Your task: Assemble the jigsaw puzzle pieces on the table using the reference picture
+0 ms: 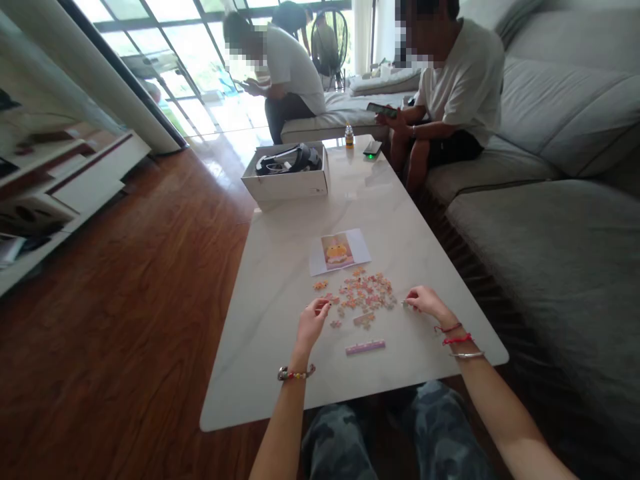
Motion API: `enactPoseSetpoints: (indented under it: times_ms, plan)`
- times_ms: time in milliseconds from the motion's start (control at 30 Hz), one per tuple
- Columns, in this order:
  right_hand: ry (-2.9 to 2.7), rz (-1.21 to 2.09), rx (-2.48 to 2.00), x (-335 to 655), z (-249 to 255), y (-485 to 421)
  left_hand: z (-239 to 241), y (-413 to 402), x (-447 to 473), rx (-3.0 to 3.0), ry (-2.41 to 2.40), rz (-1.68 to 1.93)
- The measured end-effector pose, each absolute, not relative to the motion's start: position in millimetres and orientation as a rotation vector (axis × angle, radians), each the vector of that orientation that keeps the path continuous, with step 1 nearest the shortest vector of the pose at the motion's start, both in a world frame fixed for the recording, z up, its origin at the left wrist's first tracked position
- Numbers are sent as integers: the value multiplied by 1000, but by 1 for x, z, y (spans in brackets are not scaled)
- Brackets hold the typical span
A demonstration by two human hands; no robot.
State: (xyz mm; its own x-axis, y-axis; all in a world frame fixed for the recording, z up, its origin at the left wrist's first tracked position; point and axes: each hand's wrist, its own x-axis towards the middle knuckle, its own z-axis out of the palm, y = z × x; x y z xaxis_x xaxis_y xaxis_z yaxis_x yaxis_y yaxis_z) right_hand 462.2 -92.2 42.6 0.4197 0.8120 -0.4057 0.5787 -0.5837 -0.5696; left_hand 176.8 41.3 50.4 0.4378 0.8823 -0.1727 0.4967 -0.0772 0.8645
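Observation:
Loose jigsaw pieces [364, 293] in orange and pink lie scattered on a pale marble table [280, 373]. My left hand [313, 321] rests at the left edge of the pile, fingers curled in a pinch on a small piece. My right hand [423, 300] sits at the right edge of the pile, fingers closed on another small piece. A joined strip of pale purple pieces [365, 347] lies nearer to me, between my hands. A printed picture sheet [339, 251] showing an orange figure lies just beyond the pile.
An open white box [287, 175] with a dark headset stands at the table's far end, beside a small bottle [349, 136] and a phone [373, 149]. Two people sit on the grey sofa [560, 220] beyond, looking at phones. Wooden floor lies to the left.

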Motion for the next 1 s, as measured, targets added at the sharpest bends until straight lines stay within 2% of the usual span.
enactPoseSetpoints:
  times_ms: [567, 1000]
  plan:
    - [-1309, 626, -2366, 449, 38, -77, 59, 19, 182, 1910, 1231, 408]
    - [-1388, 737, -2461, 444, 36, -59, 64, 10, 187, 1899, 1147, 438]
